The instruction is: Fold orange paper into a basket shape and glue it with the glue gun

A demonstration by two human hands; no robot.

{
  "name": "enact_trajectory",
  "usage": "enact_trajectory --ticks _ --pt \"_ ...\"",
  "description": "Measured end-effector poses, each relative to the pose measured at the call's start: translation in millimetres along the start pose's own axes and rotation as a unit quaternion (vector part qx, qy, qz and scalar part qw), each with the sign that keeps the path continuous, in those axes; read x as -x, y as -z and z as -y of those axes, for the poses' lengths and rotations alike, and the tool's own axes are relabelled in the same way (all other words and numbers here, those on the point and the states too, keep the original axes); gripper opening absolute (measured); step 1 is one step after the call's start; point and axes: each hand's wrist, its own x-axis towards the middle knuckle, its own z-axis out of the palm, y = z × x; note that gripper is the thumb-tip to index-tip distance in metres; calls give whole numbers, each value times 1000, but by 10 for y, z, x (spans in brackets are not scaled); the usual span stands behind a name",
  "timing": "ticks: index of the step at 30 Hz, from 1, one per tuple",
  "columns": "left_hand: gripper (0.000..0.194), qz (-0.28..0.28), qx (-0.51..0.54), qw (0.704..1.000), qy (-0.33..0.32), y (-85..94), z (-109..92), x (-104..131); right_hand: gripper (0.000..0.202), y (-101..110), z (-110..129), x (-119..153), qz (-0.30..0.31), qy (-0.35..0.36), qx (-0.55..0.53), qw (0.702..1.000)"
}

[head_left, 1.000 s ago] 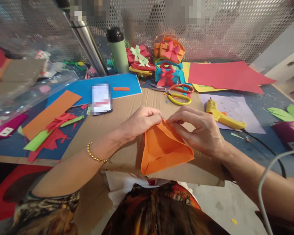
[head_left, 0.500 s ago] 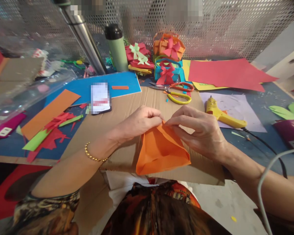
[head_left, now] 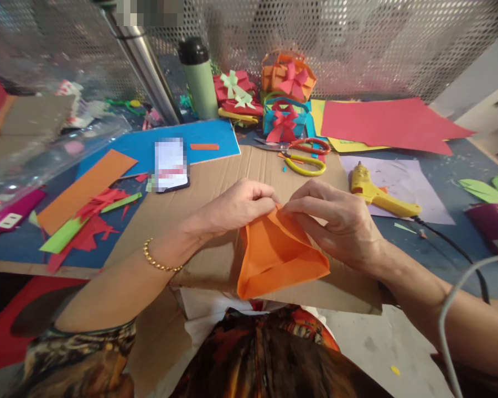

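An orange folded paper box (head_left: 283, 258) hangs between both hands over the cardboard sheet (head_left: 216, 179), its open side tilted toward me. My left hand (head_left: 249, 205) pinches its far top edge, thumb against the curled fingers. Right beside it, my right hand (head_left: 336, 218) grips the same edge between thumb and fingertips. The fingertips of both hands nearly meet there, and they cover the pinched part of the paper. Beyond the hands lies a pair of scissors (head_left: 305, 163) with one orange and one yellow handle loop.
A yellow glue gun (head_left: 382, 199) rests on lilac paper (head_left: 434, 202) at right, its cord trailing. A phone (head_left: 171, 166) and paper scraps (head_left: 95, 218) lie left. Behind stand a green bottle (head_left: 201, 83), finished paper baskets (head_left: 288, 119) and red sheets (head_left: 390, 124).
The lower part of the orange paper box has swung slightly to the right. Both hands keep their pinch at nearly the same place.
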Motion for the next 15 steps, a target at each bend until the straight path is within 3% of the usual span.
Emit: enact_trajectory --ticks 10,13,15 --pt "23 9 44 999 8 -36 -13 -4 27 -5 8 0 -5 -15 -24 1000" --pt "24 1 -1 1000 -10 -23 12 -17 21 21 21 -22 -2 -70 -65 995" --pt "25 -14 -33 999 -21 -12 31 -22 17 50 11 -42 -2 -145 -106 984"
